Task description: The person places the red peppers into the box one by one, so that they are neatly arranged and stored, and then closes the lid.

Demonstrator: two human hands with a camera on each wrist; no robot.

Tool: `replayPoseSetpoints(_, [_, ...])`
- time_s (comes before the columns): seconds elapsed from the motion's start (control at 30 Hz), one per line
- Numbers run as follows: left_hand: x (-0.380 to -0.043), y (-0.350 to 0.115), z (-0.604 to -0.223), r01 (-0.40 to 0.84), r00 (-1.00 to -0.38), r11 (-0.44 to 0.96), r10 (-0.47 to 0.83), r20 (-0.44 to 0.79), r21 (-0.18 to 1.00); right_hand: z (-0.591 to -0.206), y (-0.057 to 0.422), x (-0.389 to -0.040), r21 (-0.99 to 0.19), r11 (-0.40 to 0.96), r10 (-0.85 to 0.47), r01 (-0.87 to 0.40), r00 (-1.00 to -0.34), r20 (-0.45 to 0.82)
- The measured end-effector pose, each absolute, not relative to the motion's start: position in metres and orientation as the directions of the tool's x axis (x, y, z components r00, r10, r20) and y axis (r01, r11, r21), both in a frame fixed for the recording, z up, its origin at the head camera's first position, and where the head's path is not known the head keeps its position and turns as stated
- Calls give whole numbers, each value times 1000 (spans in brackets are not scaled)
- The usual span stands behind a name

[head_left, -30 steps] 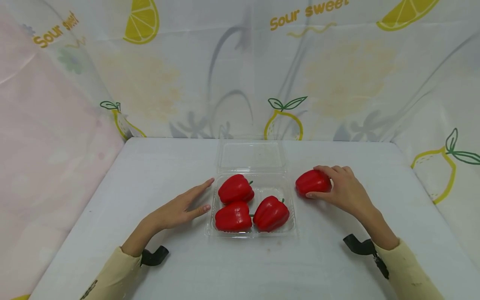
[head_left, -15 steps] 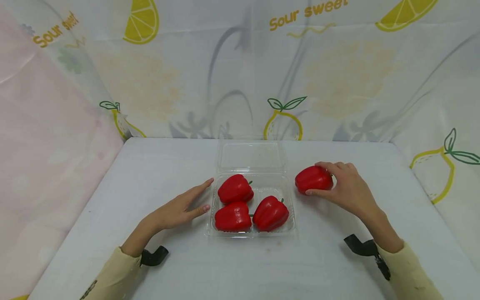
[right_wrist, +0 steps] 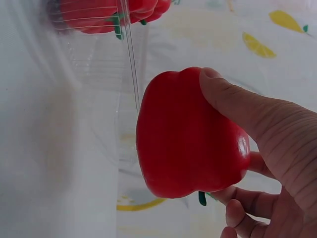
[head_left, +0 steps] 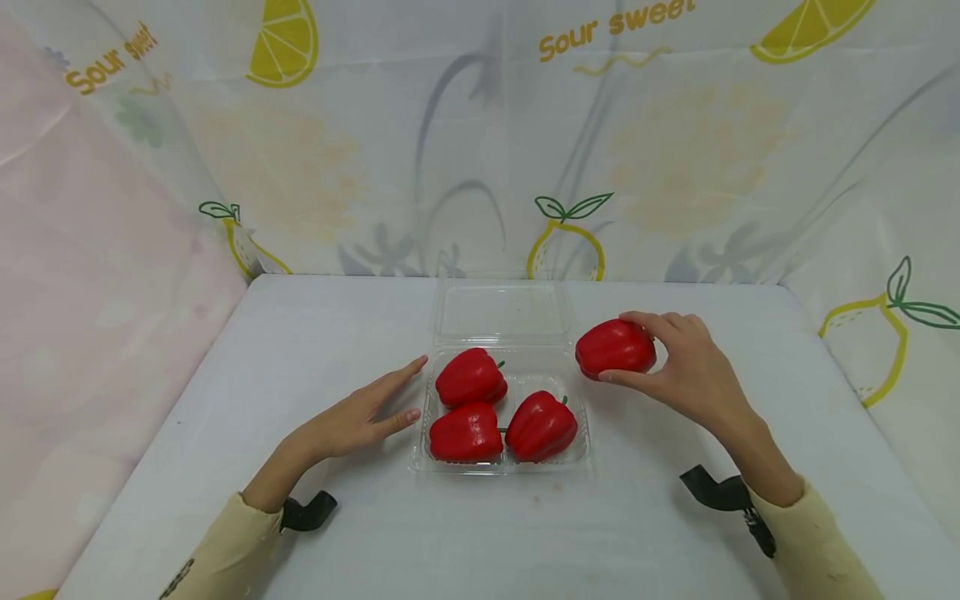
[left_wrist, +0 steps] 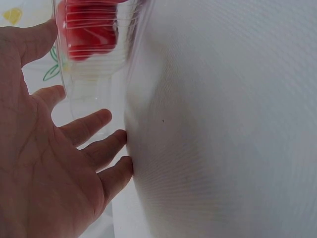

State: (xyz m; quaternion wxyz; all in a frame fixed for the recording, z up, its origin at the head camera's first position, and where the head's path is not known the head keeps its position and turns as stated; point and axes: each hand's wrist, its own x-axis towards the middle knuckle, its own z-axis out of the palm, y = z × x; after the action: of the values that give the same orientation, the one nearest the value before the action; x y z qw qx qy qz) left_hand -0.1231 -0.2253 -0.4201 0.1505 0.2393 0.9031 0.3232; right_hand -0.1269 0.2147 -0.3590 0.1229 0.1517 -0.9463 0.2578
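Observation:
My right hand (head_left: 693, 371) grips a red bell pepper (head_left: 615, 348) between thumb and fingers, just right of the clear plastic clamshell box (head_left: 480, 468). In the right wrist view the held pepper (right_wrist: 190, 139) shows a short green stem at its lower end. Three more red peppers lie in the box: one at the back left (head_left: 471, 377), one at the front left (head_left: 466, 432) and one at the front right (head_left: 542, 427). Beside the box's left wall, my left hand (head_left: 360, 419) has its fingers spread and holds nothing; its fingertips are right at the rim.
The box's clear lid (head_left: 501, 312) lies folded back toward the rear of the white table (head_left: 480, 542). Behind the table hangs a lemon-print cloth (head_left: 487, 125). Black wrist mounts (head_left: 309, 512) sit at both sleeves.
My right hand has raised the bell pepper from the table and moved it left toward the box. The left hand, the box and the peppers in it have not moved.

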Motion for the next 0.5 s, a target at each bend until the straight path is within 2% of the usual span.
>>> replayPoseSetpoints(0.5, [-124,-225,-420,337,-838,681,532,-123,651,-357,184,-134,-488,776,-258,-399,-908,331])
